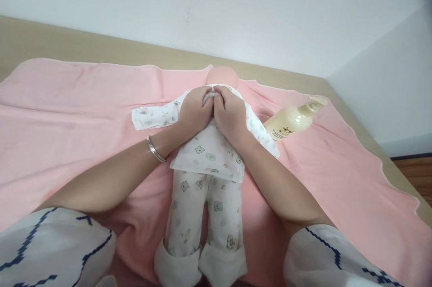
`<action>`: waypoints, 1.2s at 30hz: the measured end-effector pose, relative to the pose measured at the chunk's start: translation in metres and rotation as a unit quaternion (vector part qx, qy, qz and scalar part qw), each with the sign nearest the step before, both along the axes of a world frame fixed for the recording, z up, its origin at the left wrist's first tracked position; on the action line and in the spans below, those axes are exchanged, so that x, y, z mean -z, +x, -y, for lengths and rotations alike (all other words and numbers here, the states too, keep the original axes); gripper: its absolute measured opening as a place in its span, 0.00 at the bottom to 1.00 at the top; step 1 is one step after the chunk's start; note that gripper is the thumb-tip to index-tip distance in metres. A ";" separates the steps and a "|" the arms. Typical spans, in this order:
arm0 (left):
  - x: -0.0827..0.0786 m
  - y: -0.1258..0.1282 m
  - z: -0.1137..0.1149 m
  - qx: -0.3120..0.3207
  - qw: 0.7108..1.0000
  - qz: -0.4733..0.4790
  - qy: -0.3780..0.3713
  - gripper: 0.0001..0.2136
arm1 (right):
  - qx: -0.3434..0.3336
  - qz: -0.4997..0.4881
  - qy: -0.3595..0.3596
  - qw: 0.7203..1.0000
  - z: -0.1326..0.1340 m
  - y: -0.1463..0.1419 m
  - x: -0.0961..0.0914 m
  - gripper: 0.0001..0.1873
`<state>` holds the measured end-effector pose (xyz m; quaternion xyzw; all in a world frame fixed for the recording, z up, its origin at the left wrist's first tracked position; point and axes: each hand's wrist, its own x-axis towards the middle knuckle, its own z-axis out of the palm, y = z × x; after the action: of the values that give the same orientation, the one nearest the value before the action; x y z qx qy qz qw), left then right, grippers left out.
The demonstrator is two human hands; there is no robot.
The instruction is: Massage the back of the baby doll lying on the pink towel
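Left hand (195, 114): pinching neckline of printed top (209, 152), drawing edges together.
Right hand (232, 117): fingers curling tight on the opposite edge.

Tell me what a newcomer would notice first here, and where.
A doll in bear-print clothes lies mid-frame on a pink towel, feet toward the camera. The left hand and right hand meet at its neck, fingers pinching the collar of its top. A cream bottle lies on the towel at picture right of the doll, and a silver bangle rings the left wrist.
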<state>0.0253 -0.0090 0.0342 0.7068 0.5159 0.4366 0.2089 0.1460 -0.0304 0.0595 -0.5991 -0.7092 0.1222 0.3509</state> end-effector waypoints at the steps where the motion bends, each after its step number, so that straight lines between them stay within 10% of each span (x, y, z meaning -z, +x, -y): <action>1: 0.002 -0.003 -0.001 0.004 1.000 -0.015 -0.003 0.14 | -0.005 0.008 -0.003 1.000 -0.001 0.004 0.002 0.25; 14: 0.014 -0.014 -0.006 0.017 0.999 -0.038 -0.008 0.19 | -0.045 0.235 0.005 0.971 0.071 -0.022 0.007 0.35; 24: 0.010 -0.011 -0.001 -0.004 1.000 -0.018 -0.011 0.19 | -0.035 0.183 -0.078 0.979 0.001 0.022 -0.001 0.34; 30: 0.015 -0.011 -0.005 -0.011 1.000 -0.008 -0.006 0.20 | 0.013 0.272 -0.010 0.962 0.060 -0.007 0.006 0.34; 36: 0.016 -0.013 -0.007 -0.019 1.000 -0.011 -0.010 0.22 | -0.115 0.272 -0.021 0.955 0.063 -0.007 -0.003 0.34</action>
<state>0.0124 -0.0019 0.0186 0.6996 0.5356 0.4278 0.2017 0.1385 -0.0935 0.0622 -0.5312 -0.8394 0.0090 0.1151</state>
